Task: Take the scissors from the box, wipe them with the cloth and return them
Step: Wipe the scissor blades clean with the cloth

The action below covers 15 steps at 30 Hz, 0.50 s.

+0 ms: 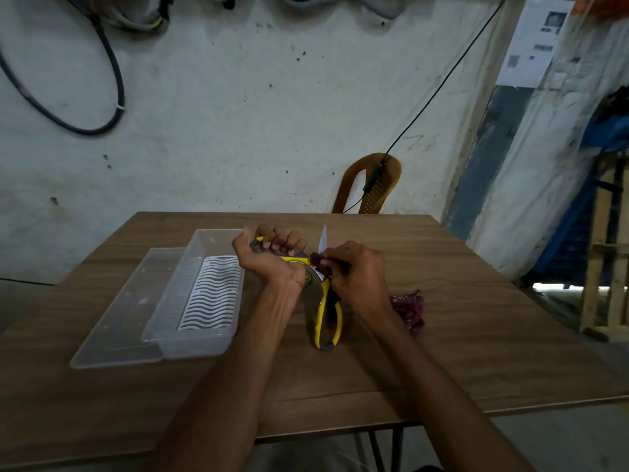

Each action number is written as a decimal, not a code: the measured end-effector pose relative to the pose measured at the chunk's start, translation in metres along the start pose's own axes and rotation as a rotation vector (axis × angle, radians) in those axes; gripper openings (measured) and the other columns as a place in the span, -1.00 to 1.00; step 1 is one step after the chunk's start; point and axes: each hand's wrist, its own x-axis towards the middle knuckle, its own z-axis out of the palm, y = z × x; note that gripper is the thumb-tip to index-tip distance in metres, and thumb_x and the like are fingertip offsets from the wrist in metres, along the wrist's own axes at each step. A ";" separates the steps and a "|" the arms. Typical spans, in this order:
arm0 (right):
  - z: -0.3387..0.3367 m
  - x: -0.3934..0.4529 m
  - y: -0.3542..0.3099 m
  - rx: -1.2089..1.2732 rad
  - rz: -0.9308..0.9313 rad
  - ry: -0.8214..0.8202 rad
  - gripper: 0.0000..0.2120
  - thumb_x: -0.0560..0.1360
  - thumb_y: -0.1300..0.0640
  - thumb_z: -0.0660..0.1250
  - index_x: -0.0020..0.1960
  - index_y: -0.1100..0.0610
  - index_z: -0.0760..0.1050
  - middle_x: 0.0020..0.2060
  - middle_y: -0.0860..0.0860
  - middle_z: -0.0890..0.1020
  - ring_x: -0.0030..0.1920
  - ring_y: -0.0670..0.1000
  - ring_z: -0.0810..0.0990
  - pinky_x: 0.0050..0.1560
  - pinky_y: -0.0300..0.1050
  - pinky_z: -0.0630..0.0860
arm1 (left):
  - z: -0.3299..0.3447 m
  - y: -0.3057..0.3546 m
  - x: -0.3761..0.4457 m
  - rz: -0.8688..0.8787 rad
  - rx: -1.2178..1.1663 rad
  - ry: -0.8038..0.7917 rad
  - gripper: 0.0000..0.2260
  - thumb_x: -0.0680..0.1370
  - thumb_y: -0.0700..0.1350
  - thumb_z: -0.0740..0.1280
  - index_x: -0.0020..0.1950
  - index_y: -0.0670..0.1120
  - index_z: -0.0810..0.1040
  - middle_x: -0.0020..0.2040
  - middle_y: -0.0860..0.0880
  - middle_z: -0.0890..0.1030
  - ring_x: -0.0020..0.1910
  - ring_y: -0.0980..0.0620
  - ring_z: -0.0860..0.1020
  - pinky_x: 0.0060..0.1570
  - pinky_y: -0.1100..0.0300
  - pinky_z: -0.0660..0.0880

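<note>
I see the box (204, 294) left on the table (442, 352), its lid (119, 318) beside it; scissors (326, 308) right, chair (371, 185) behind.

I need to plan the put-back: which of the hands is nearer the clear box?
Left. The left hand, gripping one scissors handle, sits right beside the clear box at its far right corner. The right hand, pinching the cloth, is farther right, beyond the scissors.
</note>
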 end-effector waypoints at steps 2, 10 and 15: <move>-0.004 0.008 -0.002 0.008 0.026 -0.009 -0.84 0.39 0.32 0.47 -0.09 0.12 0.74 -0.26 0.04 0.72 -0.29 -0.09 0.61 -0.21 -0.15 0.54 | 0.002 -0.001 0.001 -0.007 0.035 -0.022 -0.62 0.51 0.11 0.15 -0.37 -0.02 0.07 -0.46 0.03 0.05 -0.47 0.06 0.01 -0.45 0.23 -0.01; 0.014 0.058 -0.006 -0.012 0.111 0.104 -0.77 0.40 0.40 0.38 -0.02 0.24 0.73 -0.18 0.13 0.75 -0.22 0.05 0.69 -0.15 -0.28 0.50 | 0.000 0.002 0.003 0.000 0.053 -0.055 -0.62 0.57 0.04 0.12 -0.38 -0.01 0.06 -0.49 0.04 0.07 -0.49 0.06 0.01 -0.49 0.26 0.01; 0.012 0.016 -0.003 -0.030 0.054 0.068 -0.81 0.42 0.34 0.44 -0.02 0.16 0.73 -0.23 0.06 0.72 -0.28 -0.11 0.58 -0.22 -0.30 0.45 | 0.002 0.003 0.003 -0.025 0.022 -0.032 -0.70 0.54 -0.05 0.04 -0.40 0.01 0.10 -0.48 0.05 0.09 -0.49 0.07 0.00 -0.50 0.24 0.02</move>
